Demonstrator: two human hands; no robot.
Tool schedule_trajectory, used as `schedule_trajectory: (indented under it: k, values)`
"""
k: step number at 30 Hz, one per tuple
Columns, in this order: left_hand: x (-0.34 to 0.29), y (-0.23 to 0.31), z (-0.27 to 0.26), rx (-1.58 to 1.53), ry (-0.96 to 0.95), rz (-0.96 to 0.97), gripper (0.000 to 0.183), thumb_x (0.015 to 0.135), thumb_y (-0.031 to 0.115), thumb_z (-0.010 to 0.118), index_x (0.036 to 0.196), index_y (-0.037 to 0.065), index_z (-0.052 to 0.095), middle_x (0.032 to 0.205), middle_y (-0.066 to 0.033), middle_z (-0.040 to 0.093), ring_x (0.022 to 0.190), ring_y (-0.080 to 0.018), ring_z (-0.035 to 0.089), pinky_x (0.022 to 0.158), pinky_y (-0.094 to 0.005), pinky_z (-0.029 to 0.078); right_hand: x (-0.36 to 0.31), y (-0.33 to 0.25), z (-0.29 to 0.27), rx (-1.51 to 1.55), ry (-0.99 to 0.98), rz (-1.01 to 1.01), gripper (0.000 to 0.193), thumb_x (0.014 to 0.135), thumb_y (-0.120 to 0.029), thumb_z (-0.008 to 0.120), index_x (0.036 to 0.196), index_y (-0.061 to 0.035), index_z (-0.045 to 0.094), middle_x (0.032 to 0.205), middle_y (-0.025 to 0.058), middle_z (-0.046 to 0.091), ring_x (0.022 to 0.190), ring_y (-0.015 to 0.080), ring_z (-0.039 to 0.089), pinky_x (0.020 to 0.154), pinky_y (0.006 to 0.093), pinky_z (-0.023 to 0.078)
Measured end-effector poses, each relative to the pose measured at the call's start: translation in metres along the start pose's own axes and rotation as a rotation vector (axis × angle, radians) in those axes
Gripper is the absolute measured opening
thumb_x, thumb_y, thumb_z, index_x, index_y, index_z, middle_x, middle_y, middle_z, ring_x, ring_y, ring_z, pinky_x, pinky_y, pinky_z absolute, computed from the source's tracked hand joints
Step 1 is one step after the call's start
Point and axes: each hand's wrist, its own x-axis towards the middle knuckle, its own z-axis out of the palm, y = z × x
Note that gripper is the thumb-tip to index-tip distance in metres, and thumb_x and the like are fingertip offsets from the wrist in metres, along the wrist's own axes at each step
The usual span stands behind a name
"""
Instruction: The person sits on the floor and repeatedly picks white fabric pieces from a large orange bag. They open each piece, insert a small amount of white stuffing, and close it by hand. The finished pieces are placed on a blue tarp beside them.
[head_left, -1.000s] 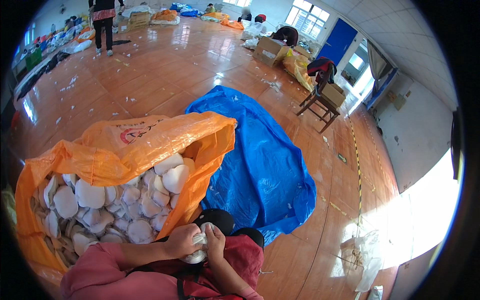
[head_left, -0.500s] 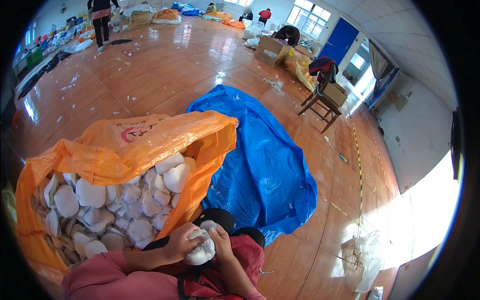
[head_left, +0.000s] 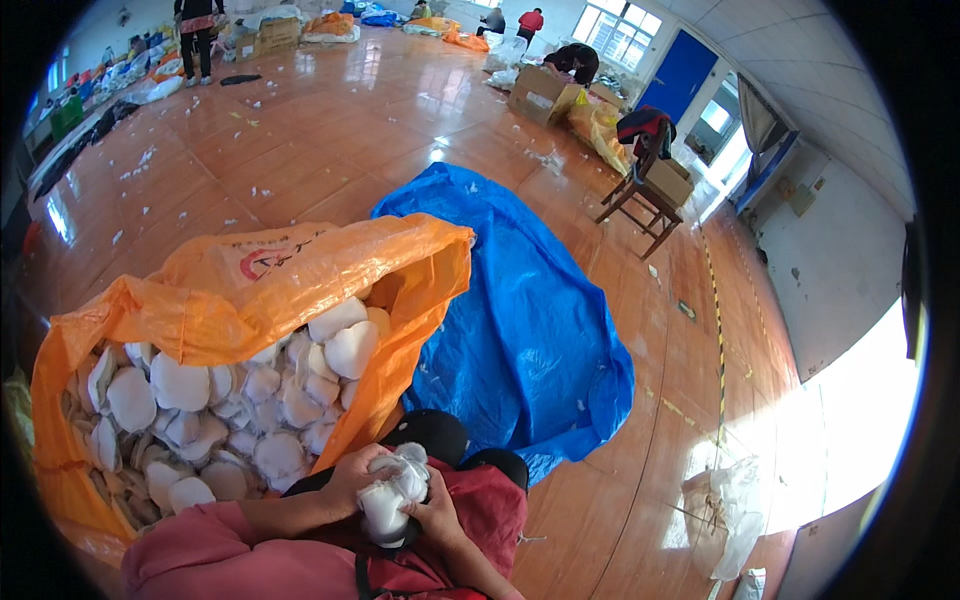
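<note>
My left hand (head_left: 352, 482) and my right hand (head_left: 438, 514) both grip a white padded cup (head_left: 392, 492) over my lap, which is covered in red cloth. Just left of my hands stands a big orange sack (head_left: 262, 282), wide open and filled with several white padded cups (head_left: 240, 396). My forearms in pink-red sleeves come in from the lower edge.
A blue tarp (head_left: 520, 310) lies on the glossy wooden floor to the right of the sack. A small wooden table with a box (head_left: 648, 190) stands beyond it. Other people, cardboard boxes and orange sacks are at the far end of the hall. A clear plastic bag (head_left: 730, 510) lies lower right.
My hands have kept turning and pressing the white cup between them; it has shifted slightly in my grip. The sack and tarp have not moved.
</note>
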Motion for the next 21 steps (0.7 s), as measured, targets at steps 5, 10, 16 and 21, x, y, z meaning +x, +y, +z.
schedule_trajectory:
  k: [5, 10, 16, 21]
  values:
    - [-0.009, 0.024, -0.006, 0.068, -0.244, -0.133, 0.059, 0.08, 0.042, 0.08, 0.115, -0.001, 0.06, 0.1, -0.0094, 0.066, 0.092, -0.0154, 0.063, 0.083, -0.031, 0.05, -0.011, 0.021, -0.004, 0.038, 0.05, 0.07, 0.072, 0.071, -0.004, 0.08, 0.133, -0.0053, 0.044, 0.124, 0.0066, 0.056, 0.115, 0.0198, 0.054, 0.1, 0.034, 0.044]
    - [-0.001, 0.03, -0.016, 0.293, -0.469, -0.106, 0.065, 0.076, 0.038, 0.084, 0.118, -0.002, 0.056, 0.105, -0.0139, 0.065, 0.098, -0.0201, 0.062, 0.086, -0.0337, 0.049, -0.01, 0.019, -0.001, 0.081, 0.075, 0.178, 0.062, 0.071, -0.001, 0.079, 0.126, -0.0048, 0.051, 0.116, 0.0056, 0.06, 0.108, 0.0187, 0.057, 0.098, 0.0322, 0.045]
    - [-0.001, 0.01, -0.011, 0.444, -0.419, -0.052, 0.064, 0.069, 0.041, 0.086, 0.104, -0.003, 0.056, 0.095, -0.0202, 0.065, 0.089, -0.0291, 0.064, 0.078, -0.0387, 0.049, -0.015, 0.008, 0.005, -0.177, 0.078, 0.192, 0.06, 0.073, -0.001, 0.076, 0.127, -0.0046, 0.05, 0.115, 0.0057, 0.06, 0.107, 0.0182, 0.057, 0.096, 0.0325, 0.046]
    - [-0.011, -0.011, -0.005, 0.531, -0.345, 0.093, 0.061, 0.071, 0.04, 0.084, 0.1, -0.003, 0.052, 0.091, -0.0252, 0.063, 0.09, -0.0407, 0.063, 0.076, -0.0439, 0.049, -0.028, 0.033, -0.015, -0.153, -0.008, 0.203, 0.064, 0.073, 0.0, 0.074, 0.131, -0.0041, 0.047, 0.12, 0.0064, 0.057, 0.111, 0.0182, 0.056, 0.099, 0.0326, 0.044]
